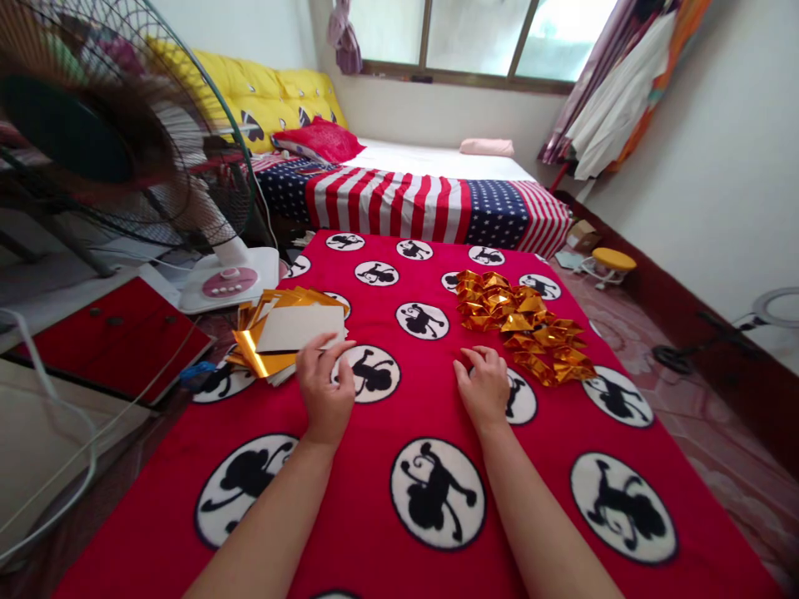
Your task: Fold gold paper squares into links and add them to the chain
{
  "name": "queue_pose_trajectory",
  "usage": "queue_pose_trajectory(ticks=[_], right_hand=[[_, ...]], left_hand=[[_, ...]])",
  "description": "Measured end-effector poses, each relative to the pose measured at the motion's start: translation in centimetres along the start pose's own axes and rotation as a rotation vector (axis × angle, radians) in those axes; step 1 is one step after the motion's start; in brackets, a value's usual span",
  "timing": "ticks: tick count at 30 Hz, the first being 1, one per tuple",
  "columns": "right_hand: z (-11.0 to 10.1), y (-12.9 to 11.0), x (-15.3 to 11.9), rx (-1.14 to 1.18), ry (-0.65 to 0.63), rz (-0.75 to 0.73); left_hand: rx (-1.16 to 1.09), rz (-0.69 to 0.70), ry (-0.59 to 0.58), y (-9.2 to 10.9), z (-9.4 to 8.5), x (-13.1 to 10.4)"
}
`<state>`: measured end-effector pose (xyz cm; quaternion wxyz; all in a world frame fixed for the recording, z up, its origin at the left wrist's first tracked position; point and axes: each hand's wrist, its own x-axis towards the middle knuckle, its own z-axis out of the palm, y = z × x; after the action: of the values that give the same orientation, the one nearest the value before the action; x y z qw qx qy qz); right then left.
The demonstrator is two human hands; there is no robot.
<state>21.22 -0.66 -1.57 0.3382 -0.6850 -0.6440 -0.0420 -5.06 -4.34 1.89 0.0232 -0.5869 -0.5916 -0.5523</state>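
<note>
My left hand (325,381) is at the near right corner of a stack of gold foil paper (250,349), its fingers apart and curved. On top of that stack lies a pale sheet (296,329), white side up; whether my fingertips touch it I cannot tell. My right hand (482,381) rests on the red cloth, fingers slightly bent and nothing visible in them. Just beyond it, to the right, several folded gold foil paper ingots (524,324) sit grouped in rows.
A red cloth (374,424) with monkey prints covers the table. At the left stands a fan (230,279) on its white base. Behind is a bed (399,200) with a striped, starred cover. A yellow stool (613,259) is on the floor at the right.
</note>
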Motion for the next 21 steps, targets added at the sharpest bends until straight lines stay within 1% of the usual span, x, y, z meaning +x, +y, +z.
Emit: queue_pose_trajectory(ticks=[1,2,3,4,6,9,11,13,14,16,21], right_hand=[[0.0,0.0,-0.1,0.009,0.002,-0.002],[0.0,-0.1,-0.2,0.014,0.001,-0.001],[0.0,-0.1,-0.2,0.015,-0.002,0.002],[-0.1,-0.2,-0.2,0.014,-0.006,0.004],[-0.2,-0.3,-0.2,0.007,-0.014,0.007],[-0.4,-0.5,-0.2,0.01,-0.016,0.011],[-0.4,-0.5,-0.2,0.018,-0.012,0.013],[-0.4,-0.4,-0.1,0.026,-0.01,0.014],[-0.4,-0.4,-0.1,0.029,-0.01,0.015],[-0.4,-0.4,-0.1,0.033,-0.013,0.021],[-0.4,-0.3,0.0,0.037,-0.023,0.037]], left_hand=[[0.084,-0.002,0.079,-0.6,-0.6,0.6],[0.146,-0.005,0.116,-1.4,-1.2,1.2],[0.199,0.001,0.125,-2.2,-1.7,1.9],[0.249,0.0,0.106,-3.1,-2.1,2.4],[0.339,-0.004,0.005,-4.7,-2.5,3.3],[0.455,-0.046,-0.219,-6.8,-2.2,3.7],[0.521,-0.062,-0.377,-7.6,-1.8,3.6],[0.577,-0.048,-0.458,-8.2,-1.6,3.4],[0.593,-0.038,-0.474,-8.3,-1.5,3.3],[0.599,-0.026,-0.468,-8.4,-1.5,3.2],[0.53,-0.043,-0.379,-8.5,-1.3,3.1]])
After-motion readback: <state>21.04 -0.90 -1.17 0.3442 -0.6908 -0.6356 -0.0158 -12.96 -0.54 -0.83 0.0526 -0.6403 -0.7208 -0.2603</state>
